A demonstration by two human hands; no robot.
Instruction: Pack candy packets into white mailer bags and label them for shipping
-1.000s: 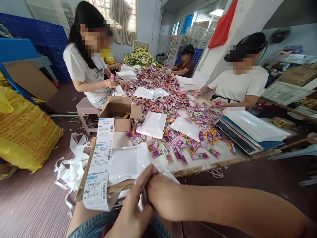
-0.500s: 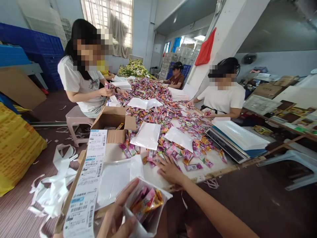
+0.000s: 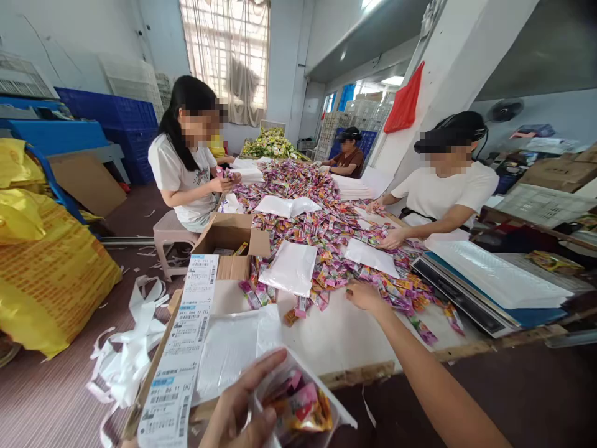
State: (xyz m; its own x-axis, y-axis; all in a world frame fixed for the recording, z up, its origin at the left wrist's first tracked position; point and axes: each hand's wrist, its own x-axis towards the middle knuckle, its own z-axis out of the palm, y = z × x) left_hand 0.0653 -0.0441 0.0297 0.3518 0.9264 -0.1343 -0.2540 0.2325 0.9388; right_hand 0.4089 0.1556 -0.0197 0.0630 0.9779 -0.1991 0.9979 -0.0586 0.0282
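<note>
At the bottom centre my left hand (image 3: 247, 398) grips an open white mailing bag (image 3: 338, 410). Pink and orange snack packets (image 3: 305, 407) show inside its mouth. My right hand (image 3: 366, 296) is at the near edge of a big heap of small pink and purple packets (image 3: 298, 177) on the table. Its fingers are curled in, and whatever they hold is hidden. Between my hands and the heap lie a stack of flat white bags (image 3: 228, 354) and a filled white bag (image 3: 290, 266). A strip of printed shipping labels (image 3: 180, 348) runs along the table's left edge.
An open cardboard box (image 3: 233, 267) stands left of the heap. Another filled white bag (image 3: 372, 257) lies on the packets. White bags rest on a flat scale (image 3: 459, 298) at right. Co-workers sit at the left, far end and right. A yellow sack (image 3: 56, 267) stands on the floor.
My right hand has moved right along the heap's near edge, its fingers going from spread to curled. The left hand still holds the bag. The view has shifted.
</note>
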